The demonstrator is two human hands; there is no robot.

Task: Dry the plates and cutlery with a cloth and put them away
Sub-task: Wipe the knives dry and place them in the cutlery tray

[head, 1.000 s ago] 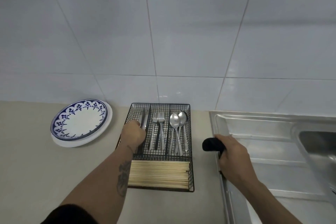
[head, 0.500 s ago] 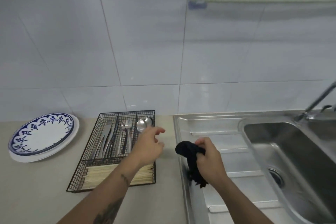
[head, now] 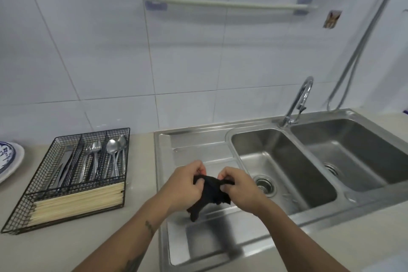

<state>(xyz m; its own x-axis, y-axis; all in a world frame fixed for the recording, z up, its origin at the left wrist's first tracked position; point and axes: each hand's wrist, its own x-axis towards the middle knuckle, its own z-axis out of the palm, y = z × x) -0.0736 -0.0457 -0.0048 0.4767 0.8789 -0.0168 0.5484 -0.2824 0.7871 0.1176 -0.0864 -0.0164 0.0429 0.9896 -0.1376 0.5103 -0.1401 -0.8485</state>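
Both hands hold a small black cloth (head: 209,194) above the steel draining board (head: 198,150). My left hand (head: 183,183) pinches its left edge and my right hand (head: 238,187) pinches its right edge, so the cloth hangs crumpled between them. A black wire cutlery tray (head: 28,201) lies on the counter to the left, with knives (head: 64,168), forks (head: 91,161) and spoons (head: 114,157) in separate slots and wooden chopsticks (head: 77,203) across its front. A blue-patterned plate (head: 8,161) shows at the far left edge, partly cut off.
A double steel sink (head: 287,165) with a curved tap (head: 298,99) fills the right side. A white rail (head: 229,3) is fixed on the tiled wall above. A hose (head: 364,40) runs down the wall at the right. Beige counter (head: 88,245) lies in front.
My left hand left the cutlery tray and came right to take the cloth's other edge. My right hand moved the cloth over the draining board. The view swung right, showing the sinks.
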